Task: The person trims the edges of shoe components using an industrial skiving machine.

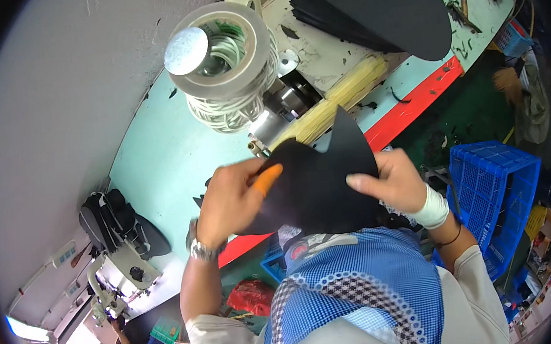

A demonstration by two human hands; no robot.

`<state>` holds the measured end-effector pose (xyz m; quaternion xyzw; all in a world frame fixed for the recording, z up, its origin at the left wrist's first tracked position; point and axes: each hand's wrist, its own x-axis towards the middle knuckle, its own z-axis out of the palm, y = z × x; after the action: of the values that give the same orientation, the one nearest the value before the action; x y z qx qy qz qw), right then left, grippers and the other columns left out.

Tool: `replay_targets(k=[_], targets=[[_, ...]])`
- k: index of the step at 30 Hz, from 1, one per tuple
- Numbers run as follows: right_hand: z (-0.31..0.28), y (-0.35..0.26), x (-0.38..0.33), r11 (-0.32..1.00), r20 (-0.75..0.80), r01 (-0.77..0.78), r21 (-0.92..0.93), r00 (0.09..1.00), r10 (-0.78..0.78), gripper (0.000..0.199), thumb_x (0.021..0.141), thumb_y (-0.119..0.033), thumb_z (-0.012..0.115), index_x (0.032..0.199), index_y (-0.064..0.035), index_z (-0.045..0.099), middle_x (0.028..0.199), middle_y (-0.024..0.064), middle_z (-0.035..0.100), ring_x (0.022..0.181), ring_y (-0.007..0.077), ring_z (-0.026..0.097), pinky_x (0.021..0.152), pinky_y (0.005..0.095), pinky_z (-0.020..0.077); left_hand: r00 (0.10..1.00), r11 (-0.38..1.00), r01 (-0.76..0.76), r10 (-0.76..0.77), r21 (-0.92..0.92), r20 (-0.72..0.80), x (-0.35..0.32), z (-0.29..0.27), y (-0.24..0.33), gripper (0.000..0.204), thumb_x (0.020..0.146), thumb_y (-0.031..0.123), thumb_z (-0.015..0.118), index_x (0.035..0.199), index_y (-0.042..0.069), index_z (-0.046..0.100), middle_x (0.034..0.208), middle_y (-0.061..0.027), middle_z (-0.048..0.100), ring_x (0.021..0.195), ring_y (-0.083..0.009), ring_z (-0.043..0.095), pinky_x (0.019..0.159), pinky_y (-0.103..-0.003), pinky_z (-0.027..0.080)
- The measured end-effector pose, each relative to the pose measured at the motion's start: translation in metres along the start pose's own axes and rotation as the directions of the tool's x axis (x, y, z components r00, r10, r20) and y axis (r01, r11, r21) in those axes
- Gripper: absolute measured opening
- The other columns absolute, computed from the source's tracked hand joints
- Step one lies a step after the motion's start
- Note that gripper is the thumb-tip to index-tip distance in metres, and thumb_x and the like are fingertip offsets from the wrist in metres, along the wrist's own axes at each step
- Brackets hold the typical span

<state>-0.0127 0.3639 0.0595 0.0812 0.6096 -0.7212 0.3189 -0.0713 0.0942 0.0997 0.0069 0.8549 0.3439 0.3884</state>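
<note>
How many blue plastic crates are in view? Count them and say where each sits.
2 clear ones: a large blue crate right of the right hand, and a smaller blue crate below the black piece. Others may be hidden.

A pale grey wall [52, 93] is filling the upper left of the frame, with a light turquoise workbench [163, 162] edged in red running diagonally from the lower left toward the upper right. Blue plastic crates [495, 179] are standing at the right over a dark green floor [473, 112]. At the lower left, a white sewing machine [117, 277] is sitting and bright daylight is glaring from a window [27, 330].
</note>
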Motion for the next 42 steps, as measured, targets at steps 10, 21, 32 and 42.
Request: replay_targets(k=[10,21,32,42], targets=[[-0.010,0.012,0.029,0.986,-0.164,-0.061,0.156,0.983,0.087,0.025,0.087,-0.014,0.067,0.100,0.0081,0.068,0.087,0.0093,0.072,0.076,0.0140,0.068,0.069,0.0260,0.0529,0.984,0.976,-0.176,0.175,-0.131,-0.019,0.058,0.013,-0.024,0.039,0.099,0.031,0.055,0.078,0.000,0.064,0.053,0.0017,0.050,0.047,-0.0068,0.046,0.045,-0.026,0.033],[-0.073,-0.065,-0.036,0.356,-0.351,0.174,-0.918,0.063,-0.934,0.019,0.087,0.004,0.067,0.104,0.0092,0.069,0.098,0.0199,0.071,0.083,0.0208,0.069,0.074,0.0277,0.0576,0.899,0.798,0.038,0.236,0.601,-0.370,0.024,0.054,-0.189,0.053,0.067,0.038,0.086,0.101,0.003,0.064,0.099,-0.0130,0.058,0.089,-0.0324,0.060,0.071,-0.047,0.052],[0.063,0.015,0.005,0.774,0.277,0.535,-0.337,0.843,-0.462,0.068,0.076,-0.020,0.078,0.133,0.0000,0.048,0.126,0.0212,0.057,0.112,0.0363,0.060,0.099,0.0415,0.0459,1.000,0.638,0.006,-0.016,-0.770,-0.005,-0.045,0.016,-0.063,0.031,0.096,0.012,0.059,0.120,-0.003,0.047,0.091,-0.0175,0.069,0.076,-0.0268,0.071,0.054,-0.034,0.060],[0.007,0.005,0.019,1.000,-0.142,-0.014,-0.003,0.990,0.013,0.026,0.088,-0.013,0.067,0.104,0.0074,0.067,0.089,0.0099,0.071,0.078,0.0119,0.065,0.072,0.0276,0.0522,1.000,0.994,0.012,-0.014,-0.113,-0.023,0.020,0.004,-0.032,0.042,0.096,0.030,0.062,0.064,0.002,0.059,0.047,0.0006,0.047,0.044,-0.0073,0.045,0.046,-0.025,0.036]])
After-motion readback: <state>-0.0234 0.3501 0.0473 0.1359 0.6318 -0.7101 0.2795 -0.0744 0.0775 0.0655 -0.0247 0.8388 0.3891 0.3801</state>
